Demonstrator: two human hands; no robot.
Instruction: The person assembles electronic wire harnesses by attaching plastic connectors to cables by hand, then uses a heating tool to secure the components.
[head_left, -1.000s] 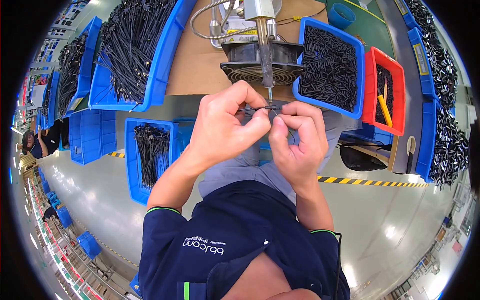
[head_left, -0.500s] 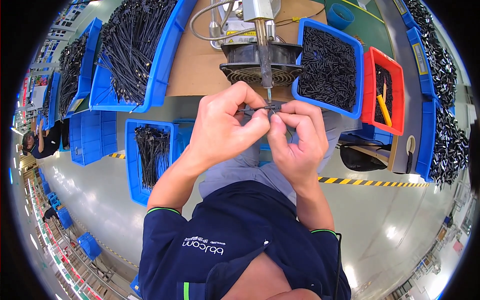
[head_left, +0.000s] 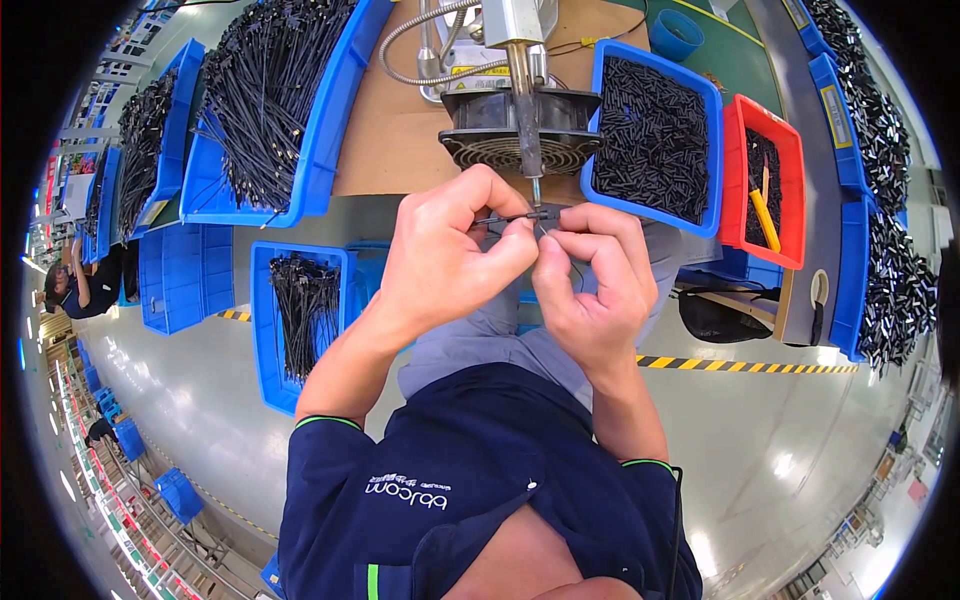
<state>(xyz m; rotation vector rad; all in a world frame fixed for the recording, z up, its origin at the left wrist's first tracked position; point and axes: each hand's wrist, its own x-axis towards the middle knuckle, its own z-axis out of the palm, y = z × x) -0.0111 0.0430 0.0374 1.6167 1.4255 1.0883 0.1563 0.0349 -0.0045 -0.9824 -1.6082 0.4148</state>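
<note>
My left hand [head_left: 447, 245] pinches a thin black cable [head_left: 502, 218] between thumb and forefinger. The cable's end lies just below the metal tip [head_left: 536, 188] of a hanging rod-shaped tool [head_left: 527, 110]; I cannot tell whether they touch. Close beside it on the right, my right hand [head_left: 600, 275] is closed, its thumb and fingers around a thin wire [head_left: 543, 229] by the cable's end. Fingertips partly hide the wire. Behind the tip stands a black fan [head_left: 520, 150] with a round grille.
Blue bins hold black cables [head_left: 270, 90] at left and short black tubes [head_left: 655, 135] at right. A red bin [head_left: 735, 170] holds a yellow-handled tool [head_left: 764, 220]. Lower left, another blue bin [head_left: 262, 330] contains cables. A blue cup [head_left: 677, 35] stands at the back.
My right fingertips have shifted slightly away from the cable's end, so more of that end shows. My left hand keeps its grip on the cable, nearly still.
</note>
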